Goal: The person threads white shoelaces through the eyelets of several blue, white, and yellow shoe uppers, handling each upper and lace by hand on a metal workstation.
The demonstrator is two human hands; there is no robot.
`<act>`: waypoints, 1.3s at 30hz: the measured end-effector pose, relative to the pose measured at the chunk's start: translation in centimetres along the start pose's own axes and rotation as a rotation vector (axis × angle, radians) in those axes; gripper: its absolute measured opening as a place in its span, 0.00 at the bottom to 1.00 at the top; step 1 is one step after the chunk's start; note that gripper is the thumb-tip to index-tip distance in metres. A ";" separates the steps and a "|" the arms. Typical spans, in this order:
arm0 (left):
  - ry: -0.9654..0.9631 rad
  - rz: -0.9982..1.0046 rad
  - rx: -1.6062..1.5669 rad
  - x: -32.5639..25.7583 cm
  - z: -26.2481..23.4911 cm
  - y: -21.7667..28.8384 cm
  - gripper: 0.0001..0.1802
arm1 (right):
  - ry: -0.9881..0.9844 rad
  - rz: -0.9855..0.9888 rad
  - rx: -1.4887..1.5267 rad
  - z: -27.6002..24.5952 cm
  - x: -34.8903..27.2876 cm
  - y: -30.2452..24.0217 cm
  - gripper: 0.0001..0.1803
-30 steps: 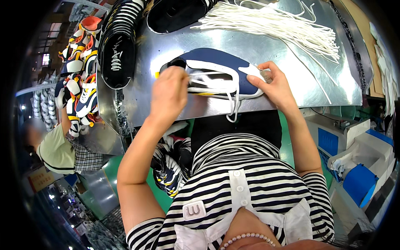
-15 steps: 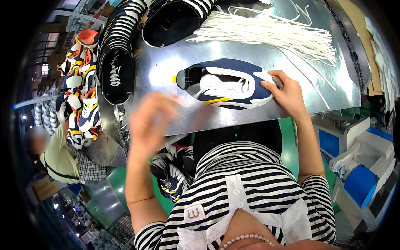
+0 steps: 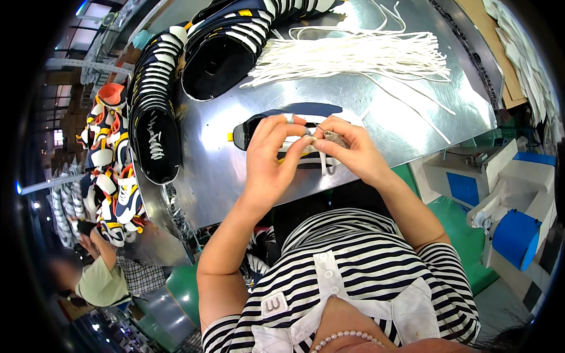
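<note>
A navy and white shoe (image 3: 306,108) lies sideways on the metal table, its heel with a yellow tab to the left. My hands meet above it and hide most of its opening and toe. My left hand (image 3: 268,159) is closed in a pinch, fingertips against those of the right, on what looks like a white shoelace (image 3: 323,163) that hangs down below the fingers. Closed too, my right hand (image 3: 356,156) holds a small hand tool (image 3: 336,139) with a grey-brown wrapped handle and a thin dark tip pointing left.
White laces (image 3: 353,56) lie in a loose bundle beyond the shoe. Nested dark shoe uppers (image 3: 154,112) form long rows at the far left. Finished-looking shoes (image 3: 118,182) are piled past the table's left edge, near another person (image 3: 103,282). A blue and white machine (image 3: 512,235) stands right.
My left hand has moved right and up, over the shoe. My right hand has left the toe and moved left to meet it. The whole view has shifted slightly.
</note>
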State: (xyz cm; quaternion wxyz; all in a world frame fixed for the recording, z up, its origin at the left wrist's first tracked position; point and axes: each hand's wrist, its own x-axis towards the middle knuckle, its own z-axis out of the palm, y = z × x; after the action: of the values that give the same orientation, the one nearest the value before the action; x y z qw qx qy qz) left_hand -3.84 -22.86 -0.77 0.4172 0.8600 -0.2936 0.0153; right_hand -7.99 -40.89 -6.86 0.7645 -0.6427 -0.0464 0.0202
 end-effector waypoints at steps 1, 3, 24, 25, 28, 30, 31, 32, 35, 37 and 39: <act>0.011 -0.007 0.037 -0.3 -0.1 -0.3 0.07 | 0.007 0.035 0.025 -0.2 -0.1 0.2 0.09; 0.034 -0.038 0.154 -1.3 -0.6 -1.1 0.10 | 0.097 0.124 0.135 -0.6 -0.2 0.6 0.10; -0.027 -0.782 -0.475 -1.1 4.5 -3.0 0.11 | 0.177 0.084 -0.500 -0.3 -1.1 0.2 0.19; -0.006 -0.773 -0.436 -1.2 4.6 -3.1 0.10 | 0.183 0.069 -0.498 -0.5 -1.2 0.5 0.13; -0.022 -0.784 -0.359 -1.4 4.5 -3.0 0.11 | 0.092 0.092 -0.636 -1.4 -1.3 -0.3 0.10; -0.015 -0.757 -0.352 -1.5 4.5 -2.8 0.12 | 0.075 0.064 -0.700 -1.7 -1.2 -0.3 0.08; -0.010 -0.750 -0.362 -1.5 4.5 -2.5 0.12 | 0.053 0.055 -0.739 -1.8 -1.1 -0.5 0.08; -0.007 -0.746 -0.369 -1.6 4.5 -2.4 0.12 | 0.029 0.046 -0.774 -1.8 -1.0 -0.5 0.08; -0.032 -0.709 -0.379 -2.0 4.5 -2.4 0.12 | -0.026 0.071 -0.823 -1.9 -0.5 -0.8 0.09; -0.087 -0.733 -0.370 -2.0 4.3 -1.6 0.09 | -0.041 0.005 -0.831 -2.0 -0.2 0.0 0.10; -0.140 -0.610 -0.532 -2.8 4.6 -1.5 0.09 | -0.066 0.017 -0.838 -1.6 0.0 0.3 0.12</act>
State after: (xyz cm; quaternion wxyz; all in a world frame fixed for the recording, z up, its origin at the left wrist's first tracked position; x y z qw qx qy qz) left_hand -6.42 -24.08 -5.62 0.5893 0.7688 -0.0465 -0.2438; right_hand -7.78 -42.41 -7.38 0.4348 -0.8974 -0.0700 0.0265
